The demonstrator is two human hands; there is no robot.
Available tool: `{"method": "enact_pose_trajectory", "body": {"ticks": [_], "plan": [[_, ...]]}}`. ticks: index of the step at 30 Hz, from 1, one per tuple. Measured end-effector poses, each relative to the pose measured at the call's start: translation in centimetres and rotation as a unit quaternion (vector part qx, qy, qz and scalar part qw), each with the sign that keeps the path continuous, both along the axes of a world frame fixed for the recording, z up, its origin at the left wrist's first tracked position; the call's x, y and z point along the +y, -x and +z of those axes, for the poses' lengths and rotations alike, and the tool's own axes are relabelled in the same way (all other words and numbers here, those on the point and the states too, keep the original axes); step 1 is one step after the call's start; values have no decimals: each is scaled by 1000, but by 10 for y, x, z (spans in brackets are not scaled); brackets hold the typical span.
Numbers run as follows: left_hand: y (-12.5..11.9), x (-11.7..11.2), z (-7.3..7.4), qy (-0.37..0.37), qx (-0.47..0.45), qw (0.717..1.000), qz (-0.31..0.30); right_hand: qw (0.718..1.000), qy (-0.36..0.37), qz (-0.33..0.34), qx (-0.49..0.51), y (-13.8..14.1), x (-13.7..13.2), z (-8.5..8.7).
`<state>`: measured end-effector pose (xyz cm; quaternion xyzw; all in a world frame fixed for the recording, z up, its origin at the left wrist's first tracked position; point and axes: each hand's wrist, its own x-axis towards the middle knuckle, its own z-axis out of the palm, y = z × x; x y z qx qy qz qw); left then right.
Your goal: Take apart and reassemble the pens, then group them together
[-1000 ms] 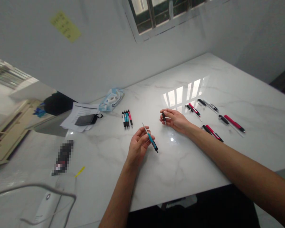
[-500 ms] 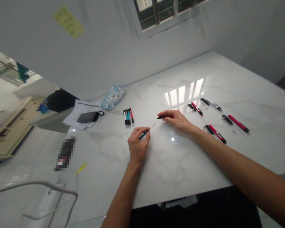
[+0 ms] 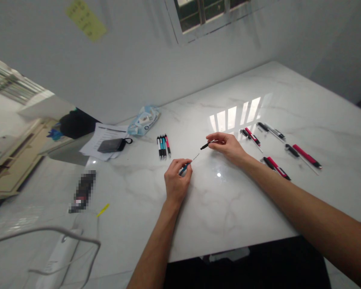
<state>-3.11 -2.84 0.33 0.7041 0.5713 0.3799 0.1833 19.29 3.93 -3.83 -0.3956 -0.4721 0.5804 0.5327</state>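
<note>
Our two hands are apart above the worktop (image 3: 222, 212), each pinching one part of a pen. Our left hand (image 3: 177, 180) is closed around the blue barrel (image 3: 184, 168), from which the thin refill (image 3: 195, 157) juts up and to the right. Our right hand (image 3: 227, 146) grips the black tip piece (image 3: 204, 147) between thumb and fingers, its free end slanting down towards the refill. The two parts are near each other but not touching, and roughly face one another.

As we judge it, the step in hand is to line these parts up. We would do best to hold the barrel steady and let the right hand make the small corrections, turning the tip piece until both share one axis. The refill looks slim enough to bend, so we should guide it gently and never force it against an edge. Whether a spring sits on it is too small for us to tell; a level, unhurried hold would guard against losing one.

We should mind our right forearm too: a red barrel (image 3: 278, 168) lies just beside it among loose parts, and a sideways sweep could scatter them. The row of four pens (image 3: 163, 147) beyond our left hand lies well apart from the right hand's path.
</note>
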Motion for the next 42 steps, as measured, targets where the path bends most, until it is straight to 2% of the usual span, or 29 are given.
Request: {"method": "enact_pose_trajectory", "body": {"ticks": [4, 12, 34, 42], "plan": [[0, 0, -3, -24, 30, 999, -6, 999, -9, 15, 34, 1, 2, -3], [1, 0, -7, -54, 48, 997, -8, 1000, -8, 11, 8, 2, 2, -1], [2, -1, -12, -52, 28, 998, -11, 994, -5, 112, -13, 9, -8, 6], [0, -3, -8, -60, 28, 998, -12, 993, -2, 112, -37, 10, -12, 10]]}}
